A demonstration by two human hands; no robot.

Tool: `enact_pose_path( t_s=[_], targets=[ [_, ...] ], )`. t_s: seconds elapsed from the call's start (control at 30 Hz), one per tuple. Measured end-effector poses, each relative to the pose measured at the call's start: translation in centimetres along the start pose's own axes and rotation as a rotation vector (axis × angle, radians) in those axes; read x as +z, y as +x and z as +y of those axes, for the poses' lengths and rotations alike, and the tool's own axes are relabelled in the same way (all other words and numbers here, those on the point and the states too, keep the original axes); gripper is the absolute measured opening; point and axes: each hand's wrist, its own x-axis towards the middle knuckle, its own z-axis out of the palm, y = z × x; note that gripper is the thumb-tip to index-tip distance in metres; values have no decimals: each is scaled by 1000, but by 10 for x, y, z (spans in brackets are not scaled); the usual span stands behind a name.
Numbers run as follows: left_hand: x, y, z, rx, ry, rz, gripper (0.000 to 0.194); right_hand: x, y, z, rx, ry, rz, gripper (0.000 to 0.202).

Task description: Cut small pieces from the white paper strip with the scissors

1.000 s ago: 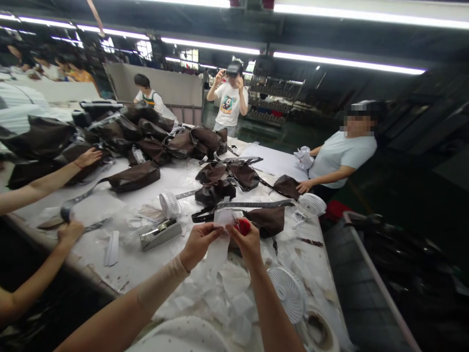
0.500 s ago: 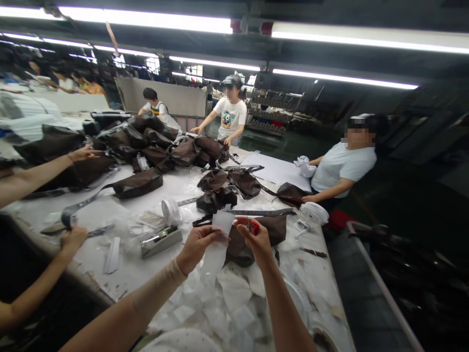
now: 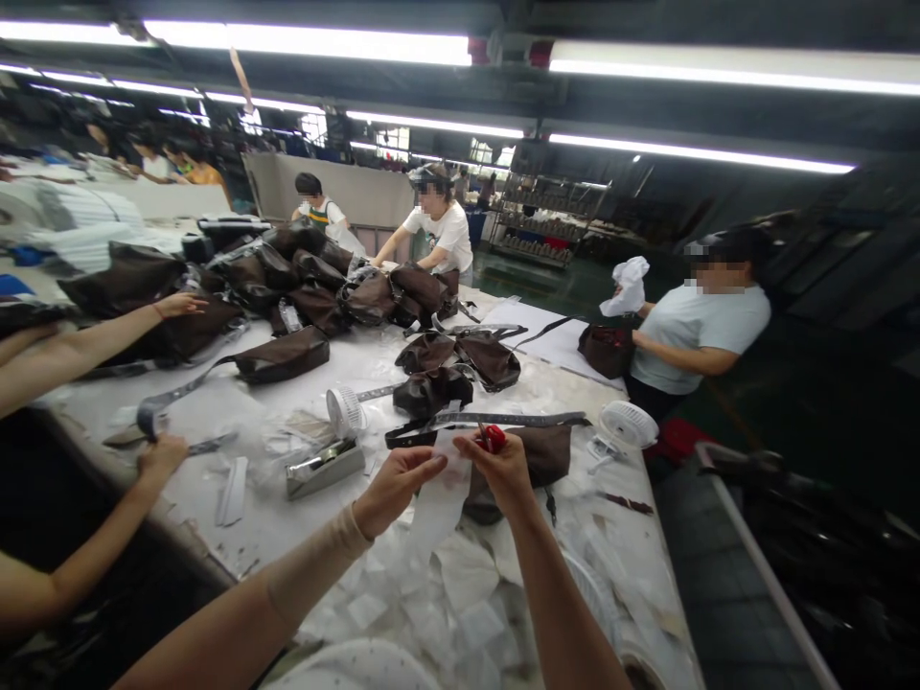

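My left hand (image 3: 401, 482) is closed in a pinch on a thin, whitish translucent sheet (image 3: 440, 498). In my right hand (image 3: 507, 471) sits a pair of small scissors (image 3: 493, 438) with red handles. The right thumb and forefinger also meet at the sheet's upper edge. Both hands are held over the table, with a dark brown bag (image 3: 546, 454) lying just beyond and partly covered by them. A dark strap (image 3: 495, 420) with eyelets stretches behind the hands. White and clear scraps (image 3: 467, 575) cover the tabletop below.
A tape dispenser (image 3: 325, 470) and a small white fan (image 3: 345, 412) stand to the left; another fan (image 3: 627, 425) is at the right edge. Brown bags (image 3: 374, 297) are heaped farther back. A co-worker's hand (image 3: 164, 454) grips a strap at left. A grey bin (image 3: 747, 546) stands right.
My right fingers have come to the sheet's upper edge, closer to my left hand. The co-worker at right has lifted crumpled white paper and a bag. The one at the back has leaned forward.
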Motion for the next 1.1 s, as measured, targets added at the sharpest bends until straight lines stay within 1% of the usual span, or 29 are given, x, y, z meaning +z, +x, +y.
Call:
enact_pose_path(
  t_s=[0.13,0.27,0.5,0.7,0.77,0.83,0.9,0.97,1.03,1.1],
  targets=[
    [1,3,-4,20,-9,72,27,-1,-1,-1,19,-8,18,35],
    [3,5,-3,7,-29,99,27,-1,-2,1,37,11,5,34],
    [3,8,-1,47,-8,60,26,1,2,2,14,63,65,33],
    [6,10,-1,96,-91,170,22,2,2,4,-23,5,65,30],
    [7,9,1,108,-106,183,24,5,1,7,-30,-13,73,31],
    [8,10,3,110,-75,184,27,7,1,11,-36,-41,94,33],
    [7,12,5,122,-14,217,33,5,2,14,-51,-72,147,36],
    [1,16,8,188,71,291,36,-3,4,14,-80,-105,255,37],
    [-7,20,14,332,192,390,34,-18,6,10,-130,-165,414,39],
    [-15,24,23,493,350,487,30,-33,8,2,-201,-275,590,39]
  ],
)
